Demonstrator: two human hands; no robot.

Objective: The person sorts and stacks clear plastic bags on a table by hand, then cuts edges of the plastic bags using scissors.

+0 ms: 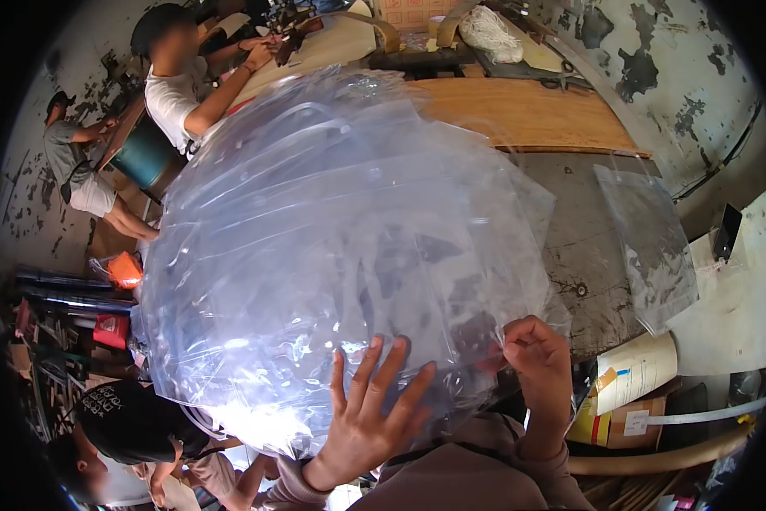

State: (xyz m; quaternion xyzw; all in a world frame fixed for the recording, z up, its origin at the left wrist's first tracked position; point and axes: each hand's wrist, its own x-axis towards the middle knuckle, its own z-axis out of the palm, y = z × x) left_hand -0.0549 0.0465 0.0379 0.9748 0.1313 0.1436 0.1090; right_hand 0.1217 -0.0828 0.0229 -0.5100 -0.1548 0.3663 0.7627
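Note:
A large heap of clear plastic bags (pixel 315 230) spreads over the worktable in front of me. My left hand (pixel 370 404) lies flat on the near side of the heap, its fingers spread over the top sheet. At the heap's near right corner, my right hand (pixel 532 349) pinches the edge of a clear bag between thumb and fingertips. The plastic is see-through, so I cannot tell how many layers the pinch takes in. Apart from the heap, another clear bag (pixel 651 243) lies at the right.
Bare grey table (pixel 579 255) shows right of the heap. Behind it are a wooden board (pixel 519 115) and scissors (pixel 562 78). A phone (pixel 727 232) is at the far right, above a roll (pixel 639 370). Several people (pixel 174 102) work at the left.

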